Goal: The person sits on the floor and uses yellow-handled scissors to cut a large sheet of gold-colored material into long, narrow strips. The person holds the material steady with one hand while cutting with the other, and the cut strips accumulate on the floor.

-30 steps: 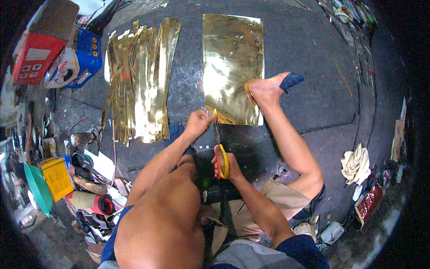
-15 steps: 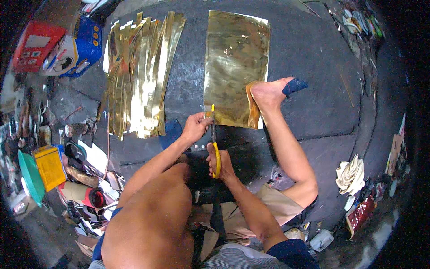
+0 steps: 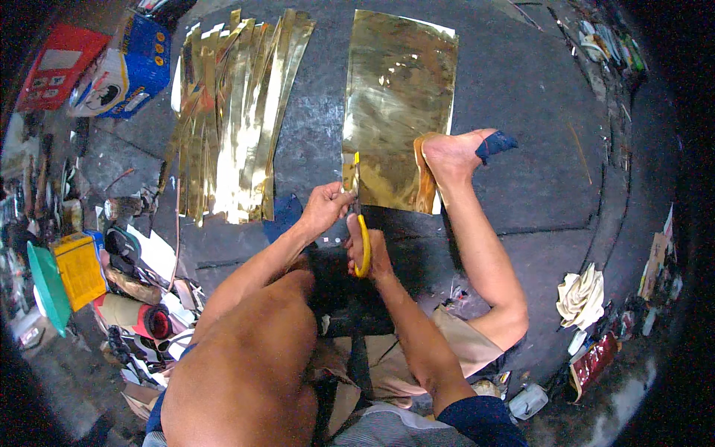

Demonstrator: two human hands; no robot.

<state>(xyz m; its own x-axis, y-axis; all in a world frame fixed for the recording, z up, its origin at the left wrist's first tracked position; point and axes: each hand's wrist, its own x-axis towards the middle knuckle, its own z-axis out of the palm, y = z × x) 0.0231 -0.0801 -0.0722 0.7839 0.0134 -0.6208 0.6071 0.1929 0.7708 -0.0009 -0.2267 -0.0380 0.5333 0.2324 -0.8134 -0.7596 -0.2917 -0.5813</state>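
My right hand grips yellow-handled scissors, blades at the near left corner of the gold sheet, which lies right of the gold strips; my left hand pinches that corner. Left of the strips are a red box and a blue box; a yellow container sits nearer me. I cannot see their contents.

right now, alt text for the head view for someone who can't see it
The right hand holds yellow scissors at the left edge of a gold sheet, the left hand beside them. A foot overlaps the sheet's right edge; gold strips lie to the left.
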